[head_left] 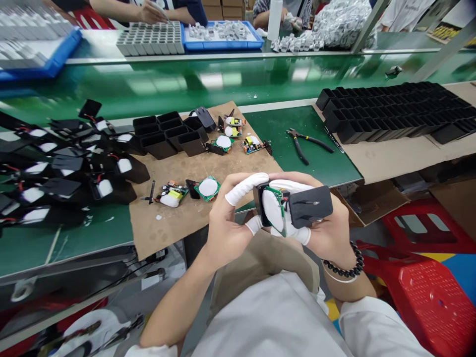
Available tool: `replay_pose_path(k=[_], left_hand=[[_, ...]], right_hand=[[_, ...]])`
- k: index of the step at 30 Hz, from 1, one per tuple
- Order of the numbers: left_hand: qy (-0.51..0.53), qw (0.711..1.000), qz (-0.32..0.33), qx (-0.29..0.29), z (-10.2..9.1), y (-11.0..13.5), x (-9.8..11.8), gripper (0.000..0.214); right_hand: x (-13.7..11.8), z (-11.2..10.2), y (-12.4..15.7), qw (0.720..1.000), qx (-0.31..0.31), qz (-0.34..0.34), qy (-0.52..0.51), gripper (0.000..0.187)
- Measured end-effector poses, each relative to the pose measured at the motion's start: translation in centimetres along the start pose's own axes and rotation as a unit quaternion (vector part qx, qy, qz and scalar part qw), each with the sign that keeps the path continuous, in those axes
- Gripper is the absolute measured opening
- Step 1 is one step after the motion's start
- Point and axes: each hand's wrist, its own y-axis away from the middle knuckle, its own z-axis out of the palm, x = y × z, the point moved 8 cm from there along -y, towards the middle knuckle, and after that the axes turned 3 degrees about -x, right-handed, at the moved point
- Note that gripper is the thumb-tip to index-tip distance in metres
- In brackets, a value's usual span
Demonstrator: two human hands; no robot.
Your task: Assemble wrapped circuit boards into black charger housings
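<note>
While one black box [257, 198] is gripped at its sides by the left hand [227, 225], one circuit board [274, 210] and one black lid [311, 206] are held by the curled fingers of the right hand [330, 238]. The board is placed between the two hands, at the open mouth of the box, with the lid beside it on the right. Two white finger covers [243, 188] are worn on the left hand, and one beaded bracelet [359, 260] on the right wrist. On the cardboard sheet [189, 223], two loose boards [171, 194] are seen near the left hand; those farther back are overlapped and cannot be counted surely. One pair of pliers [320, 143] is laid beyond the right hand, and two blue trays [223, 45] are seen at the back.
</note>
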Motion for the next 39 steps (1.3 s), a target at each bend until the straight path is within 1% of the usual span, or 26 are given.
replay_pose_path(k=[6,9,12,13,16,17,18,19,21,24,26,27,29,31,33,35,37,39], left_hand=[[-0.015,1.000,-0.012,0.002,-0.2,0.1,-0.3,0.063],[-0.019,0.999,-0.030,0.007,-0.1,0.3,-0.7,0.065],[-0.026,0.998,-0.059,0.021,-0.2,0.7,-1.6,0.067],[-0.021,0.997,-0.073,0.024,-0.2,0.8,-2.0,0.066],[0.026,0.992,-0.125,0.013,-0.1,1.3,-3.5,0.064],[0.047,0.988,-0.145,0.002,0.0,1.4,-4.0,0.064],[0.067,0.984,-0.167,-0.011,0.1,1.6,-4.6,0.065],[0.086,0.978,-0.187,-0.025,0.1,1.8,-5.0,0.067],[0.121,0.968,-0.215,-0.052,0.1,2.2,-5.7,0.073],[0.143,0.963,-0.218,-0.064,-0.2,2.4,-5.8,0.076],[0.118,0.969,-0.210,-0.050,-0.5,2.2,-5.4,0.074],[0.090,0.974,-0.203,-0.036,-0.7,2.1,-5.1,0.071],[0.008,0.984,-0.178,0.000,-1.0,1.7,-4.3,0.066],[-0.083,0.986,-0.140,0.040,-1.1,1.4,-3.5,0.061],[-0.159,0.978,-0.110,0.077,-0.9,1.4,-3.1,0.058],[-0.214,0.966,-0.099,0.105,-0.7,1.5,-3.3,0.057],[-0.260,0.953,-0.093,0.120,-0.4,1.7,-3.8,0.059],[-0.297,0.944,-0.074,0.125,0.0,1.7,-3.9,0.060]], right_hand=[[0.3,0.1,0.1,1.000,-0.017,0.008,0.016,0.046],[0.6,0.4,0.0,0.999,-0.020,0.026,0.029,0.048],[1.1,0.8,-0.2,0.998,-0.033,0.049,0.034,0.051],[1.4,0.9,-0.2,0.997,-0.046,0.057,0.040,0.055],[2.4,0.9,-0.4,0.990,-0.093,0.090,0.052,0.080],[2.8,0.5,-0.5,0.989,-0.094,0.102,0.050,0.085],[3.0,-0.1,-0.7,0.989,-0.085,0.110,0.044,0.085],[3.0,-0.8,-0.9,0.991,-0.070,0.112,0.035,0.081],[2.6,-1.9,-1.4,0.995,-0.047,0.092,0.016,0.063],[1.2,-2.2,-2.2,0.997,-0.062,0.035,0.019,0.031],[0.3,-2.0,-2.7,0.996,-0.072,0.004,0.049,0.018],[0.0,-1.8,-2.9,0.995,-0.076,-0.005,0.068,0.016],[-0.2,-1.3,-3.2,0.990,-0.092,0.000,0.108,0.017],[-0.2,-0.8,-3.4,0.984,-0.103,0.009,0.146,0.019],[-0.3,-0.5,-3.4,0.979,-0.090,-0.006,0.183,0.021],[-0.5,-0.2,-3.2,0.973,-0.072,-0.037,0.215,0.025],[-0.4,0.2,-2.9,0.965,-0.066,-0.060,0.245,0.028],[-0.1,0.4,-2.8,0.955,-0.062,-0.067,0.281,0.029]])
